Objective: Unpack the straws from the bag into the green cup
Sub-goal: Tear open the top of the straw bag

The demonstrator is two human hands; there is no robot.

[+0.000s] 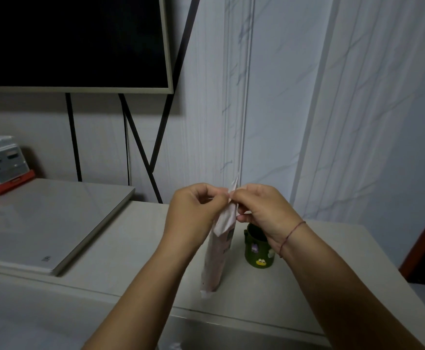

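A long, narrow pale-pink bag of straws hangs upright above the white table. My left hand and my right hand both pinch its top edge, fingers facing each other across the bag's mouth. The straws inside are not visible. The green cup, with small cartoon stickers on its side, stands on the table just right of the bag, partly hidden behind my right wrist.
A flat white panel lies on the table at left. A white and orange device sits at the far left. A dark screen on a black stand stands behind. White curtains hang at right.
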